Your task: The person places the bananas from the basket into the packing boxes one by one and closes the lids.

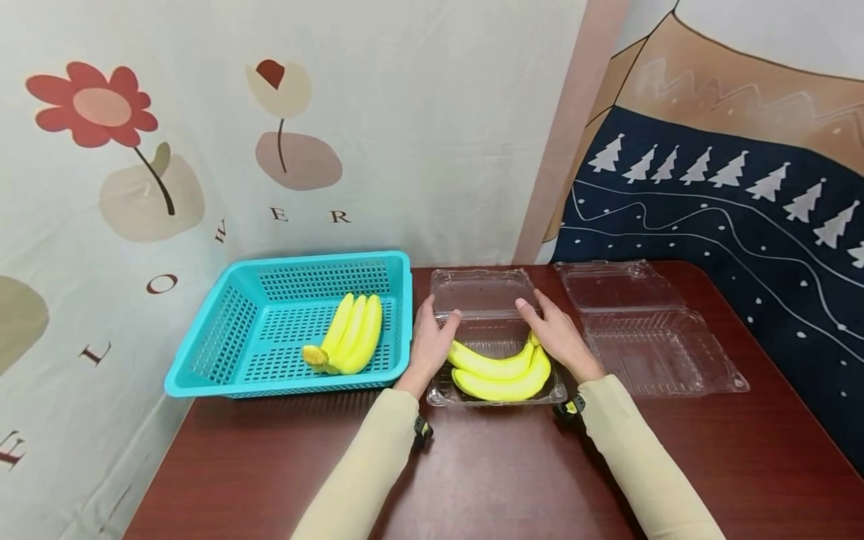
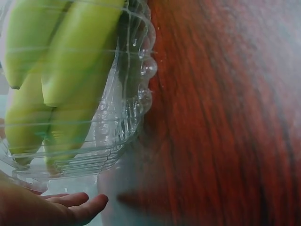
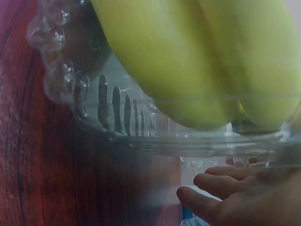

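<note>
Flowered cloth backs a reddish table. Bananas lie in a clear clamshell, left hand and right hand apart alongside, fingers extended; a turquoise basket holds another bunch.

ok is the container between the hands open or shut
Open: its clear lid lies flipped back behind the base, leaving the bananas uncovered.

I log a pale backdrop with printed flowers. Navy section, right, bears white trees. Table below: reddish-brown, wood-grained.
</note>
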`<state>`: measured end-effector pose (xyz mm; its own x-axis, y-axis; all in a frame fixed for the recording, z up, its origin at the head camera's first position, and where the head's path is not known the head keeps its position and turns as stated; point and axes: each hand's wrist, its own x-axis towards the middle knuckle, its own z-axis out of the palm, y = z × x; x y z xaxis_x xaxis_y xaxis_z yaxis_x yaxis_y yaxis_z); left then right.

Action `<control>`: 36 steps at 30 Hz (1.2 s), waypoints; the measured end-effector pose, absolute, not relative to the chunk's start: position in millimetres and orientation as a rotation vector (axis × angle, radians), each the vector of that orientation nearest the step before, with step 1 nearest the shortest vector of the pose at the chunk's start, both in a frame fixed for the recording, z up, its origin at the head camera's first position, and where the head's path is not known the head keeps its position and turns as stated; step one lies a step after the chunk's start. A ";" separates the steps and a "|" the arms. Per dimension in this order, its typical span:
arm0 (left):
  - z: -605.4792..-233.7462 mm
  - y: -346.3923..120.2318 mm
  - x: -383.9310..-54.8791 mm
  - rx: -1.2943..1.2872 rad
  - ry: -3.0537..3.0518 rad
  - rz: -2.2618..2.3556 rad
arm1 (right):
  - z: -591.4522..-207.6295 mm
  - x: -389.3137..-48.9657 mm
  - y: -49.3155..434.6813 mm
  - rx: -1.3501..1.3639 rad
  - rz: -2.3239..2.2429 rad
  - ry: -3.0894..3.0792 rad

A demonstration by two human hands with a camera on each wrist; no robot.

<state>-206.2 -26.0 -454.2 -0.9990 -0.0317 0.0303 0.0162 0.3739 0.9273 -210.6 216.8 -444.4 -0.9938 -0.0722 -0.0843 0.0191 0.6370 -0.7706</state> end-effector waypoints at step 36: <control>-443.2 -37.0 -187.3 -0.184 -2.461 -1.632 | -424.0 -188.7 224.1 -0.112 -1.588 2.796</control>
